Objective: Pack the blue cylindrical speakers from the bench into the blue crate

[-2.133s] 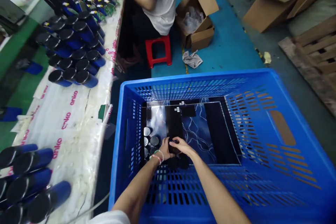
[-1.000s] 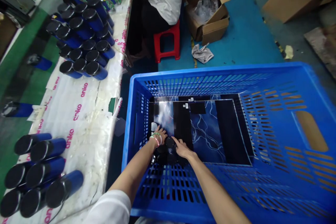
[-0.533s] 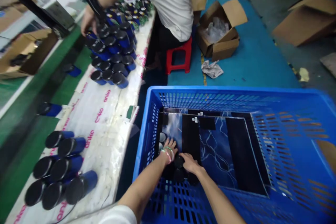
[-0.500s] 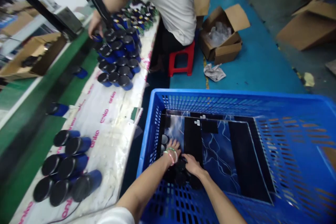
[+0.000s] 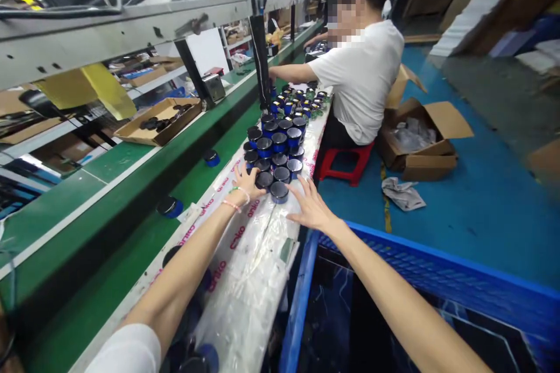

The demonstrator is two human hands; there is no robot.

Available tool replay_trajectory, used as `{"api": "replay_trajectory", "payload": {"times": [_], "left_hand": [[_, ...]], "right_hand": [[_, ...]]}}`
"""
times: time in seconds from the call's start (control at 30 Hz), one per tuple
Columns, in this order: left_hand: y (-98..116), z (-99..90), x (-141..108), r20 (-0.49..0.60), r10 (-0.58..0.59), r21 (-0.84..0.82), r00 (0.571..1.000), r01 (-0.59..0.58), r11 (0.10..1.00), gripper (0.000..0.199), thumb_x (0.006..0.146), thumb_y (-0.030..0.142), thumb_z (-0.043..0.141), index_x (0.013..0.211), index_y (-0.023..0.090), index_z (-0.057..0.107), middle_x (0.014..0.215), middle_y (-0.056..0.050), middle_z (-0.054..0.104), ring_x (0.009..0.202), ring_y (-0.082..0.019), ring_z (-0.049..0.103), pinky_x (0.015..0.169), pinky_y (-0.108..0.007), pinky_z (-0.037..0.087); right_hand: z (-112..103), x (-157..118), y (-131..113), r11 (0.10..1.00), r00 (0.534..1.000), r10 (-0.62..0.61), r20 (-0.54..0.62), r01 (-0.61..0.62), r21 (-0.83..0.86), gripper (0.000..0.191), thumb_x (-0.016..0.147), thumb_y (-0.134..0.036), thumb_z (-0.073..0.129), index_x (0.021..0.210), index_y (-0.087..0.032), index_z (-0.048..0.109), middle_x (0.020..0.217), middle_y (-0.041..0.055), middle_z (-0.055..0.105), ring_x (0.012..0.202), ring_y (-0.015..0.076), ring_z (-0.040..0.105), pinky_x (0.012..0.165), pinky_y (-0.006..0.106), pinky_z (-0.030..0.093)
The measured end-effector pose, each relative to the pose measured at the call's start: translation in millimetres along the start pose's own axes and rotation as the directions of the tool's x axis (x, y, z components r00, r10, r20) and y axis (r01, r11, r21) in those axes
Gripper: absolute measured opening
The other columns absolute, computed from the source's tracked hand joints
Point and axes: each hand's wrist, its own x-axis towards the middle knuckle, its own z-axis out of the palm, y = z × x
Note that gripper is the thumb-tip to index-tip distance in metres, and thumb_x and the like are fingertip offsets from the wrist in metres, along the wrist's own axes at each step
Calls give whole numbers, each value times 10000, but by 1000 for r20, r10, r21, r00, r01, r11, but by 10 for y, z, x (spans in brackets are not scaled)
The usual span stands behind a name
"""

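Blue cylinders with black tops (image 5: 279, 191) stand packed together on the plastic-covered bench (image 5: 245, 256). My left hand (image 5: 248, 183) is at the near left edge of this group, fingers spread around the side of a cylinder. On the right side, my right hand (image 5: 310, 204) has its fingers apart, close to the nearest cylinders and with nothing in its grasp. More blue cylinders, partly hidden, lie under and beside my left forearm. The blue crate (image 5: 301, 297) is at the lower right, with dark printed sheets in it.
A person in a white shirt (image 5: 361, 78) sits on a red stool (image 5: 345, 166) beyond the crate. Single cylinders (image 5: 170, 206) stand on the green belt (image 5: 131, 233) to the left. An open cardboard box (image 5: 431, 166) and crumpled wrapping (image 5: 402, 193) lie on the floor.
Both hands have left the crate and moved to the cylinder group on the bench, fingers now spread. The view has turned up and left. The co-worker's arm has moved away from the cylinders.
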Motion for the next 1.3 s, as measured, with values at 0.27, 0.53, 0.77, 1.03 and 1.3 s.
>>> {"api": "replay_trajectory", "payload": {"times": [0.27,0.53,0.77,1.03,1.3], "left_hand": [[-131,333,95,-51,47,-173,998,-56,983,754,527,474,690,1216,238,496,1359,-137,157,1245,-389,201,978,-473,300],[-414,135,-227,-86,39,-215,995,-57,975,734,517,500,700,1160,181,546,1315,-143,237,1263,-326,234,1064,-398,213],[-490,-104,-519,-182,119,-183,976,-153,971,733,476,504,721,1111,170,568,1260,-139,333,1219,-303,330,1042,-421,267],[330,-504,-1183,-288,268,-265,919,-346,900,699,550,514,688,1125,172,485,1302,-116,250,1263,-294,265,1024,-404,310],[1627,686,-2072,193,776,-324,600,-708,628,801,472,545,733,1168,210,519,1364,-136,145,1231,-402,186,1006,-491,293]], "right_hand": [[-191,850,-145,912,942,-22,336,156,-378,1100,569,-682,654,1462,-262,166,1480,56,47,1249,447,147,957,581,251],[-186,942,-118,904,896,-138,423,289,-315,922,588,-624,672,1345,-177,393,1444,196,-9,1291,442,76,982,535,248],[-56,918,-210,960,898,-175,404,247,-134,927,540,-582,708,1328,-186,424,1427,164,39,1265,475,43,956,565,280],[-115,-301,-138,956,958,-213,-193,246,162,729,556,-568,679,1110,-116,539,1374,128,185,1284,328,162,1064,433,223],[1402,-3099,483,753,774,603,193,-632,185,710,594,-511,661,1162,-111,515,1311,167,283,1258,328,230,1071,459,185]]}}
